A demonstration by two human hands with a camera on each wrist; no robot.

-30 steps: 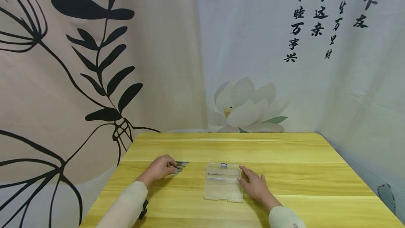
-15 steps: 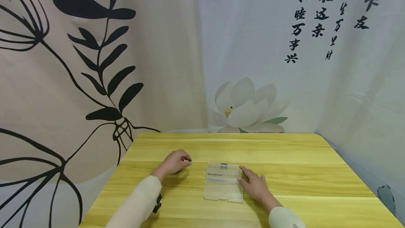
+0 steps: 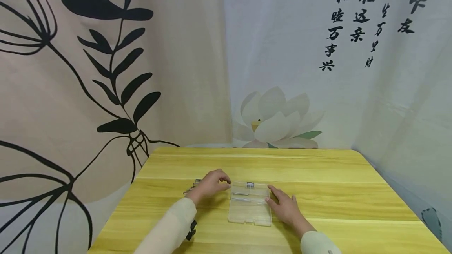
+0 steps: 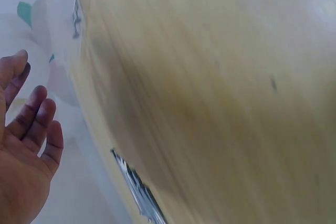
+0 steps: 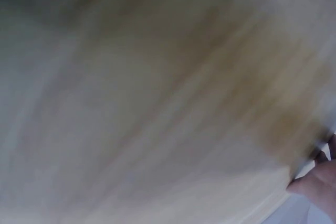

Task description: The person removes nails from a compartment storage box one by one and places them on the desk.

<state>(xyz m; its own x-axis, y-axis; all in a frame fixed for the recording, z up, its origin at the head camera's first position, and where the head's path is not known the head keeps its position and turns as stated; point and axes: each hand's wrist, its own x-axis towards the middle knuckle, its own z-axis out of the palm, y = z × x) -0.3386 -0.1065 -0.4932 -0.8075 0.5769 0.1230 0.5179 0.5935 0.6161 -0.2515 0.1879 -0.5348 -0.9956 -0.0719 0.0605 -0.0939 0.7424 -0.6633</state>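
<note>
We pinch a bit in the left hand (image 3: 212, 183) at lower centre; the right hand (image 3: 286, 207), fingers flat, steadies the case (image 3: 250, 213). Next: seat it in a slot.

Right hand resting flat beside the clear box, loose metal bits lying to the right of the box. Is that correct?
Not quite. The head view shows the metal bits lying left of the clear box, behind the left hand. The right hand does rest flat beside the box.
</note>
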